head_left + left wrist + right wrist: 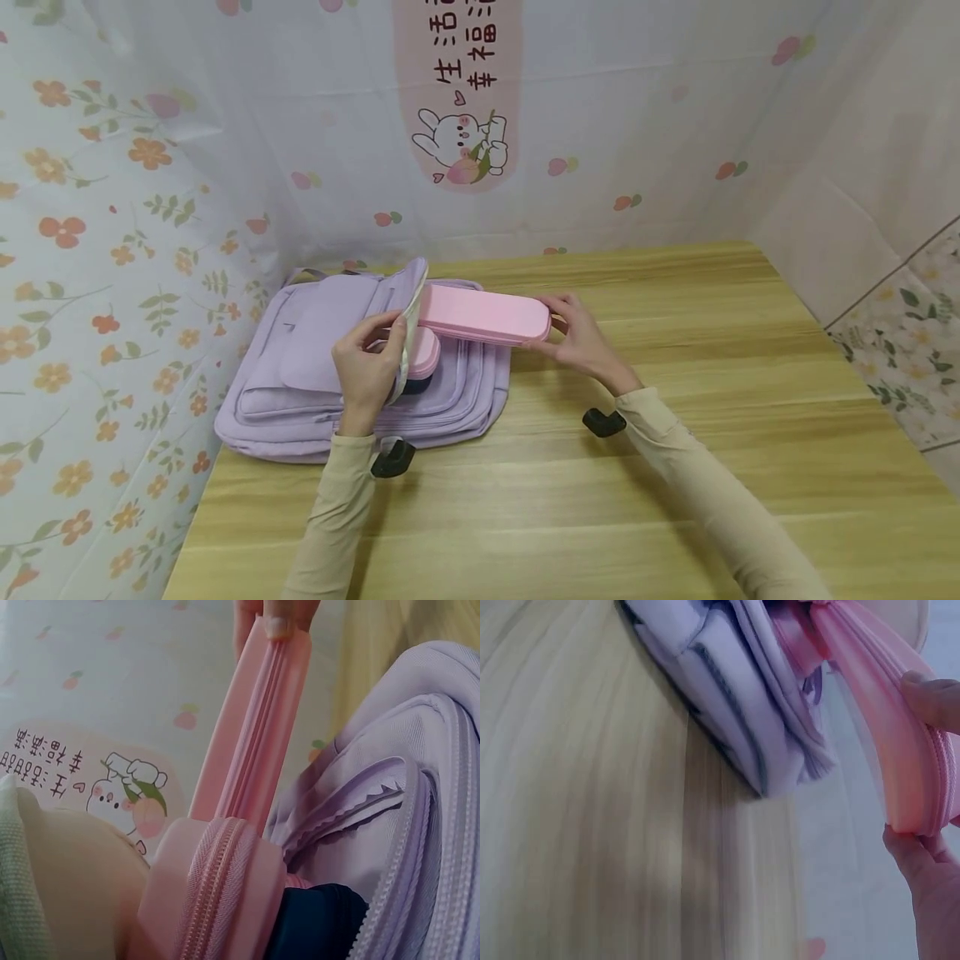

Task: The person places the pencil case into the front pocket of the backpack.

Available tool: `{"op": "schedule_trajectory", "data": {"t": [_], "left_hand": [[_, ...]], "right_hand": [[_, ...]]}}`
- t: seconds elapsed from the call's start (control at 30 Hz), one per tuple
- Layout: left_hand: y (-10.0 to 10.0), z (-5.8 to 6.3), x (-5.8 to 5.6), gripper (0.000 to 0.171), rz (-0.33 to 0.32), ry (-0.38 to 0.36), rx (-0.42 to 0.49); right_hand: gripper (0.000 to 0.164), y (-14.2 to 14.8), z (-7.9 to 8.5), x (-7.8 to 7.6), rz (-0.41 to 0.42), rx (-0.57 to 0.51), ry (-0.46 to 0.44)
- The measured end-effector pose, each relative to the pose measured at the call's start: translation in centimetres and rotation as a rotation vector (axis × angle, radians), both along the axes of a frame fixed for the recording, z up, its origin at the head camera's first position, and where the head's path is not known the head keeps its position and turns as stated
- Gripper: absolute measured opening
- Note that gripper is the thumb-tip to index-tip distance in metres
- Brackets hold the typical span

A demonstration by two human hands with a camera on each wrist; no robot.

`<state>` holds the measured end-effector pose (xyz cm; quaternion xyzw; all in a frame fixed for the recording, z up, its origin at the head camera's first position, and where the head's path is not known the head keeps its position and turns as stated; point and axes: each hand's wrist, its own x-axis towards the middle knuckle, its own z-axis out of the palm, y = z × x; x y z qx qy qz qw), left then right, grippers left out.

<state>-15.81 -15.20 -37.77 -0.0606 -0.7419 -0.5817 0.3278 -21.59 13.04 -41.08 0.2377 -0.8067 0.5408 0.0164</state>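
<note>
A lilac backpack (pixel 307 333) lies flat at the table's left, its front compartment unzipped. My left hand (pixel 366 367) pinches the edge of the raised front flap (pixel 411 282), holding it up. My right hand (pixel 579 337) grips the outer end of a long pink zippered case (pixel 487 313), thumb on one side and fingers on the other. The case's other end is behind the flap. Below it, a second, smaller pink zippered case (pixel 217 892) sits in the opening. Beside that is a dark blue item (pixel 315 922), mostly hidden, its kind unclear.
The backpack rests on a wood-grain table (pixel 675 333). A patterned cloth (pixel 585 125) with a rabbit drawing hangs behind the table, and a floral cloth (pixel 112 292) borders the left side. Black wrist-camera mounts (pixel 393 459) stick out by both wrists.
</note>
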Motion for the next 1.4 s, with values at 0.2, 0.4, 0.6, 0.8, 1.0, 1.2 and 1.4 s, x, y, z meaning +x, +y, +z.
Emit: {"op": "schedule_trajectory", "data": {"t": [0.2,0.4,0.6,0.8,1.0,1.2,1.4], "left_hand": [[0.0,0.1,0.0,0.014,-0.024,0.012,0.017],[0.0,0.4,0.0,0.014,-0.013,0.017,0.011],[-0.2,0.4,-0.2,0.013,-0.033,-0.001,0.017],[-0.3,0.4,-0.5,0.014,-0.047,-0.015,0.039],[-0.2,0.5,-0.5,0.014,-0.053,-0.014,0.041],[-0.3,0.4,-0.6,0.014,-0.069,-0.022,0.020],[-0.3,0.3,-0.7,0.013,-0.081,-0.015,-0.003]], "right_hand": [[0.069,-1.1,0.2,-0.8,-0.028,-0.037,0.052],[0.066,-2.5,0.4,-1.6,-0.062,-0.070,0.094],[0.063,-4.0,0.1,-1.8,-0.101,-0.109,0.024],[0.061,-5.5,-0.3,-2.0,-0.099,-0.211,-0.026],[0.050,-6.3,-0.5,-2.1,0.011,-0.265,-0.060],[0.047,-7.3,-0.8,-2.4,0.024,-0.286,-0.093],[0.049,-8.7,-0.9,-2.6,0.016,-0.319,-0.123]]}}
